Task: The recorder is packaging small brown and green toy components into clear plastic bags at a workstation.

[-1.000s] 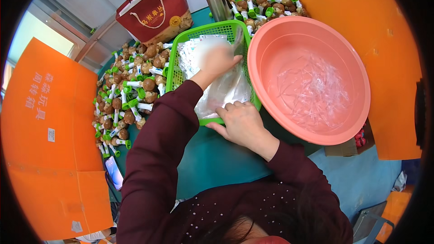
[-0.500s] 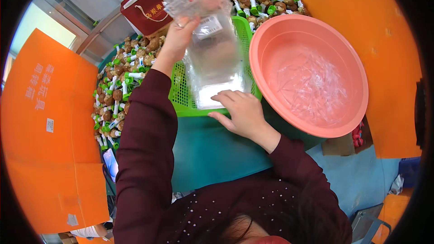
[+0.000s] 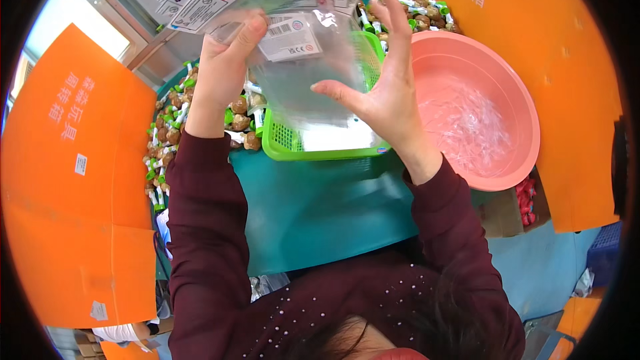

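My left hand point(image 3: 230, 53) is closed on a fanned stack of clear plastic bags point(image 3: 303, 83), its thumb laid over the front. Printed header strips spread out above the hand, and a white barcode label shows on the front bag. To the right of the stack my right hand point(image 3: 390, 87) is raised, fingers and thumb spread apart, holding nothing. Beneath the bags stands a green plastic basket point(image 3: 320, 155) with perforated sides. Something whitish and shiny lies in the basket, mostly hidden by the bags.
A pink basin point(image 3: 533, 133) with clear plastic strips stands at the right. Small brown-headed toys with green-and-white sticks point(image 3: 175, 120) pile up at the left, more at the far right. Orange boards point(image 3: 87, 180) flank the green table point(image 3: 320, 220). A cardboard box point(image 3: 503, 217) holds red items.
My left hand has lifted the bags, which are now fanned out above the basket. The right hand has come up from the basket's near edge, its fingers spread wider.
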{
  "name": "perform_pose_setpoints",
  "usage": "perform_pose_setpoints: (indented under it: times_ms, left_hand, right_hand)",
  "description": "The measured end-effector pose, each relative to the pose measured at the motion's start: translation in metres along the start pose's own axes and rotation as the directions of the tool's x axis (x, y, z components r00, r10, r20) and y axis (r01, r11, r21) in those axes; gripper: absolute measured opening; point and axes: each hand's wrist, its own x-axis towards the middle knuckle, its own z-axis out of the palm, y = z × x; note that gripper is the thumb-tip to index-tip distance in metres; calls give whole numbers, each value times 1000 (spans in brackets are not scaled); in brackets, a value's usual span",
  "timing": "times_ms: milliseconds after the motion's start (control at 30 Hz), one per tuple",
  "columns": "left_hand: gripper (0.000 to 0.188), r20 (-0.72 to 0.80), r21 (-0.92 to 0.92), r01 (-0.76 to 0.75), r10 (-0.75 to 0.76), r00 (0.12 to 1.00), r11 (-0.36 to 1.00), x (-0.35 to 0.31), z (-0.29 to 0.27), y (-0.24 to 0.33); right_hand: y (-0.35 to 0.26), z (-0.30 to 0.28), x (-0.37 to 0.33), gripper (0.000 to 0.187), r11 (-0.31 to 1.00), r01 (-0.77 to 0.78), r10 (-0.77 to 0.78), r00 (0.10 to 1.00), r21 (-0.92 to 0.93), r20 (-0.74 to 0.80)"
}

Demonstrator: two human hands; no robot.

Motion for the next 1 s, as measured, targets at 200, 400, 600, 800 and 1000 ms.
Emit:
perform_pose_setpoints:
  times_ms: [200, 400, 600, 800, 1000]
  left_hand:
    - [24, 99, -104, -64, 74, 992, 993, -39, -1, 46]
    - [31, -75, -246, 10, -29, 997, 969, -86, -11, 60]
    - [49, -245, -388, 258, -369, 896, 885, -175, -28, 40]
    - [22, -334, -363, 127, -256, 907, 923, -279, -60, 17]
    - [29, -395, -330, 53, -189, 899, 943, -333, -40, 28]
  right_hand:
    - [-54, 27, -2, 55, 806, -411, 251, 890, 427, 382]
    - [-85, 50, -38, 37, 710, -441, 230, 882, 549, 411]
    - [-110, 70, -103, 51, 367, -809, 432, 585, 458, 686]
    - [-125, 97, -165, 72, 420, -806, 315, 560, 417, 766]
    - [-147, 108, -208, 75, 664, -695, 321, 598, 276, 735]
